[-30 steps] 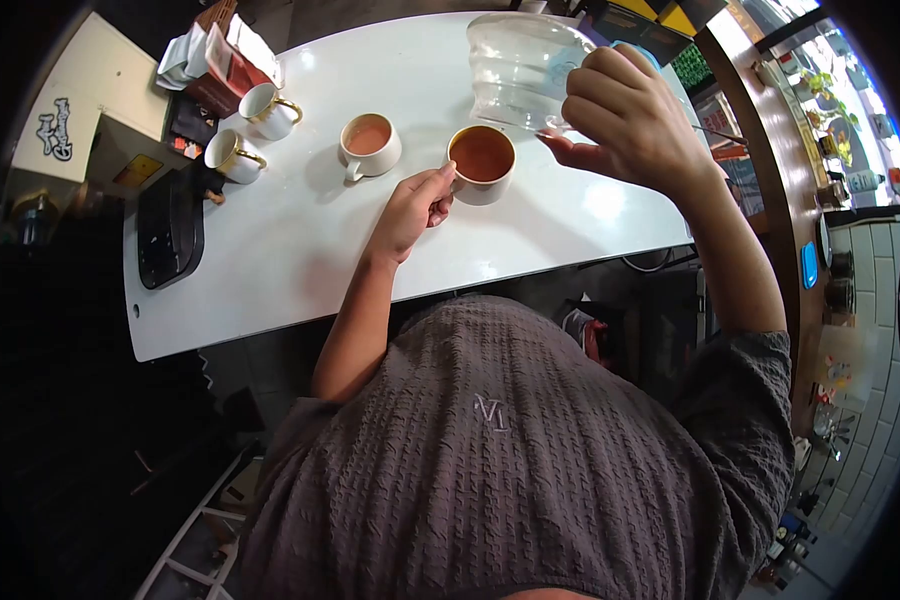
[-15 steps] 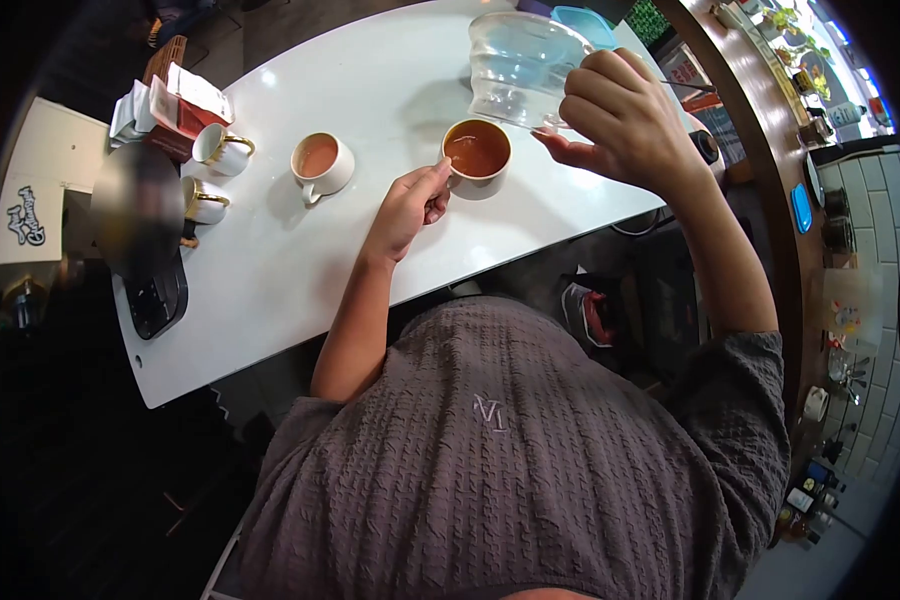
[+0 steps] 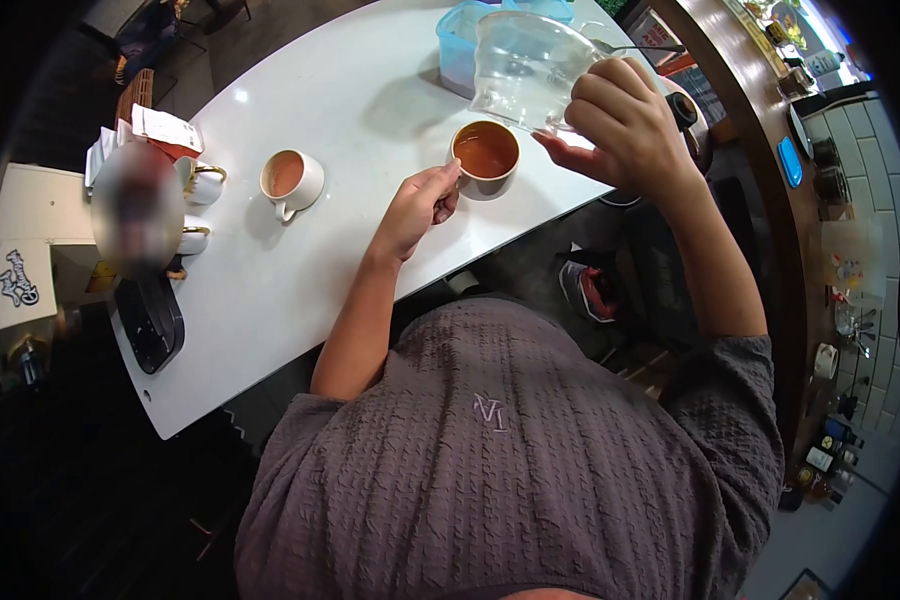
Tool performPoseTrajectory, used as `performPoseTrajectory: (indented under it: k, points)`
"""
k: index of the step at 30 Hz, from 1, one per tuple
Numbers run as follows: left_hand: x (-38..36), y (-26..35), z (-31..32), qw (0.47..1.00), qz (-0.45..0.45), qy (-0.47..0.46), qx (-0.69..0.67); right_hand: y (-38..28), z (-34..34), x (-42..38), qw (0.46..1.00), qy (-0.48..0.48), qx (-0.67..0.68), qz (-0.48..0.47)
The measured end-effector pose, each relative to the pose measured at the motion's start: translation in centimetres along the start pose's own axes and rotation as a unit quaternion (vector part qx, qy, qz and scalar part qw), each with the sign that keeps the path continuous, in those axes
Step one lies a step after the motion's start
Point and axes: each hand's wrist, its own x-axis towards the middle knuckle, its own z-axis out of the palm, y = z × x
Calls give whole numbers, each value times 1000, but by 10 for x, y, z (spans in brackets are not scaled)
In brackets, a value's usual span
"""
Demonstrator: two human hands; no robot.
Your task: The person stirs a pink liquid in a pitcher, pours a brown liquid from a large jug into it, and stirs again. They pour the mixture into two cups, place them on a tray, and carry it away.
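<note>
Nearest the camera, the person's grey shirt fills the lower view. Beyond it, on the white table, the left hand pinches the handle of a white cup of brown tea, steadying it. Above the cup, the right hand is wrapped around a clear glass jug, tipped with its lip over the cup's rim; the jug looks nearly empty. Judged step: the close of a pour. The next move would call for levelling the jug without dripping. Farther left stand a second filled cup and gold-handled cups; a blue tub lies behind.
</note>
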Motion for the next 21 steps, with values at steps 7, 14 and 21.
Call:
performPoseTrajectory:
  k: [7,14,21]
  points:
    - [2,-1,3,1000,-9,-20,3,-3,3,-12,1000,13,5,2]
    - [5,-1,9,999,-17,-32,-2,-9,1,-14,999,-29,10,-45]
    - [6,-9,9,999,-6,-25,-22,-11,-3,-28,960,151,38,235]
